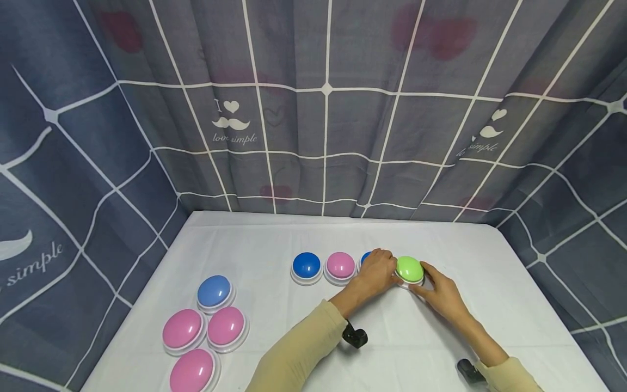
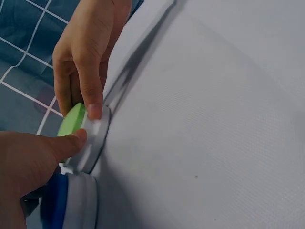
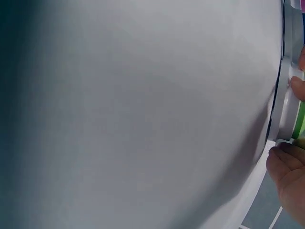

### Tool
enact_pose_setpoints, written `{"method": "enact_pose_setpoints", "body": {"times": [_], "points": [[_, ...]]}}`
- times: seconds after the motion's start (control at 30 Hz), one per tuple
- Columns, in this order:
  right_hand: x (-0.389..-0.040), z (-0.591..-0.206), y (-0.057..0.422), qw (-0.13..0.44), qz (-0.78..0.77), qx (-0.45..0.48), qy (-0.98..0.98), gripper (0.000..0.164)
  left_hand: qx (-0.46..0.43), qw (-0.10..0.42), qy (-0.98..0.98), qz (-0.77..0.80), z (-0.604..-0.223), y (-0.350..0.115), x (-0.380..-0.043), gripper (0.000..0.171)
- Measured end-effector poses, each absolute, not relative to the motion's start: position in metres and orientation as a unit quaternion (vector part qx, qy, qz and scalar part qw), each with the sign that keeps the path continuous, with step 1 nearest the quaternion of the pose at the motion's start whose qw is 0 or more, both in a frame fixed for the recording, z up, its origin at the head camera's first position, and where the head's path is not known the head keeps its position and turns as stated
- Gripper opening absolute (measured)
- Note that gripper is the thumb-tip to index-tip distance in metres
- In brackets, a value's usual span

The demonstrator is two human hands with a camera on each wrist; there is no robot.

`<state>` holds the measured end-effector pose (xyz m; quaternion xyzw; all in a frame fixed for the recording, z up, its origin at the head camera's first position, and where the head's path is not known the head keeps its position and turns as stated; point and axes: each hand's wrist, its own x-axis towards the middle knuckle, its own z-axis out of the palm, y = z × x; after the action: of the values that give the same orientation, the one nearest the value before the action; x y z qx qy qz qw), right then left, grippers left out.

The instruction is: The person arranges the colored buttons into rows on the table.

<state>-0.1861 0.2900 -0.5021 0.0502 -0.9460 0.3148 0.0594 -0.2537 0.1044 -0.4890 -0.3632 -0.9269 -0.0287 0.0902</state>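
A green dome push button with a white round base sits at the right end of a row on the white table. My right hand grips its right side, thumb at the front and fingers farther back. From the left, my left hand holds the same button, its thumb on the white base in the left wrist view. Just left of the green button is a blue button, mostly hidden behind my left hand. In the right wrist view, the green dome shows only at the right edge.
Farther left in the row stand a pink button and another blue button. At the table's left side, a lighter blue button and three pink buttons form a cluster. A grey gridded curtain surrounds the table's back and sides.
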Motion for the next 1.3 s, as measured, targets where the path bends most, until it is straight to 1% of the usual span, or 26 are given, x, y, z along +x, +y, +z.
{"method": "enact_pose_setpoints", "body": {"times": [0.23, 0.43, 0.5, 0.7, 0.77, 0.93, 1.03, 1.17, 1.3], "points": [[-0.191, -0.495, 0.288, 0.087, 0.328, 0.065, -0.938, 0.076, -0.359, 0.117, -0.925, -0.048, -0.479, 0.096, -0.251, 0.047], [-0.199, -0.494, 0.270, 0.098, 0.344, 0.092, -0.929, 0.075, -0.352, 0.138, -0.920, -0.104, -0.465, 0.070, -0.243, 0.052], [-0.200, -0.493, 0.260, 0.108, 0.352, 0.102, -0.924, 0.074, -0.347, 0.145, -0.918, -0.126, -0.461, 0.058, -0.240, 0.053], [-0.197, -0.491, 0.215, 0.176, 0.373, 0.170, -0.895, 0.073, -0.314, 0.143, -0.919, -0.190, -0.448, 0.026, -0.220, 0.057], [-0.195, -0.488, 0.198, 0.183, 0.384, 0.191, -0.885, 0.074, -0.308, 0.152, -0.916, -0.206, -0.443, 0.017, -0.211, 0.057], [-0.193, -0.486, 0.152, 0.167, 0.410, 0.234, -0.865, 0.076, -0.304, 0.192, -0.899, -0.248, -0.435, -0.016, -0.188, 0.055], [-0.190, -0.486, 0.126, 0.154, 0.423, 0.268, -0.852, 0.075, -0.292, 0.214, -0.893, -0.270, -0.436, -0.044, -0.173, 0.059], [-0.185, -0.487, 0.095, 0.141, 0.435, 0.304, -0.836, 0.075, -0.254, 0.240, -0.897, -0.272, -0.439, -0.083, -0.153, 0.064], [-0.178, -0.493, 0.064, 0.125, 0.440, 0.319, -0.830, 0.073, -0.197, 0.259, -0.910, -0.257, -0.447, -0.121, -0.132, 0.063]]}}
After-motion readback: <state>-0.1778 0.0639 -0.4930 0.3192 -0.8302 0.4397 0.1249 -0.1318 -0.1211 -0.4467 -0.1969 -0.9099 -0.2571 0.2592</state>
